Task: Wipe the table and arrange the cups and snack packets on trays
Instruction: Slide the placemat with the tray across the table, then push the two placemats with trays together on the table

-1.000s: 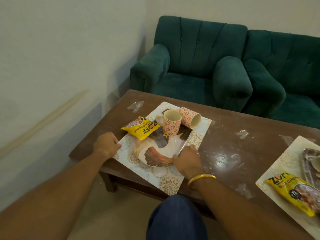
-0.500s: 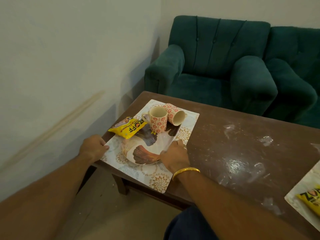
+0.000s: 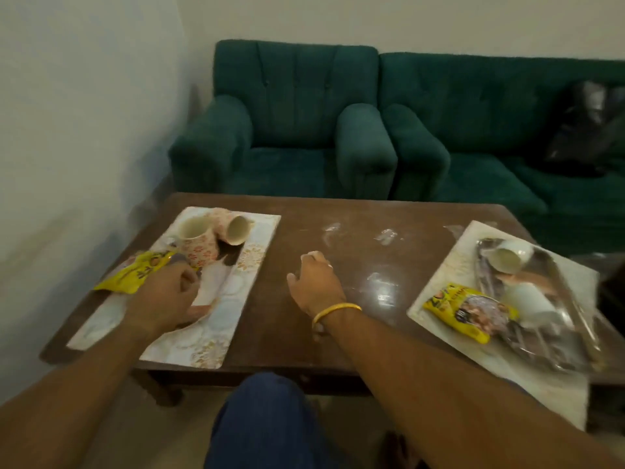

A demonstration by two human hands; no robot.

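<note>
left hand point(image 3: 165, 301): lies over the near middle of the patterned rectangular left tray point(image 3: 236, 292); fingers curled loosely together, clamped on nothing that shows, though blur makes this uncertain.
right hand point(image 3: 316, 286): rests on the bare brown wooden surface point(image 3: 355, 326), fingers loosely curled and empty.
yellow snack packet point(image 3: 135, 272): just left of the left hand, long axis running near-left to far-right; the left hand is the nearer.
floral ceramic cups point(image 3: 199, 242): at the tray's far end, one upright, one tipped on its side.
right tray point(image 3: 449, 289): holds white cups and a second yellow packet point(image 3: 470, 311).
change: both hands have left the tray's edges; the view has swung right.
</note>
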